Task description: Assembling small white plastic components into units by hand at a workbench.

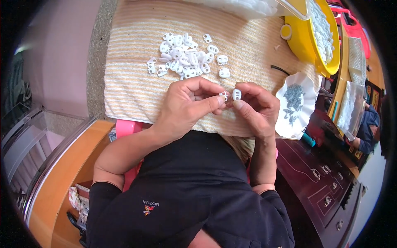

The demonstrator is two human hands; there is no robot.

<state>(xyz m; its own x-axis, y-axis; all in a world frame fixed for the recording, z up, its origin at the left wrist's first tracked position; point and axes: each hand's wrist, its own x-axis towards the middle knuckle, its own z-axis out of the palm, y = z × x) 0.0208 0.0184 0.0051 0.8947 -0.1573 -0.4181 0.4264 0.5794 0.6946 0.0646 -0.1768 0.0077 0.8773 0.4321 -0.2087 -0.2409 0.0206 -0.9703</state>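
My left hand (pixel 182 103) pinches a small white plastic cord lock piece (pixel 223 95) between thumb and forefinger. Right beside it, my right hand (pixel 262 108) grips a white oval two-hole cord lock piece (pixel 237 94) in the same way. The two pieces are close together; whether they touch is hard to see. Beyond my hands lies a loose pile of white two-hole cord lock pieces (pixel 191 58), with several single ones at its right side. To the right, a white scalloped dish (pixel 306 87) holds small dark grey metal pieces (pixel 293 98), perhaps springs.
A striped towel (pixel 136 70) covers the work surface. At the far right stands a yellow basin (pixel 297 39) full of white parts, with a yellow-rimmed round piece (pixel 285 32) by it. A clear container (pixel 289 5) sits at the far edge. Another person (pixel 368 128) is off right.
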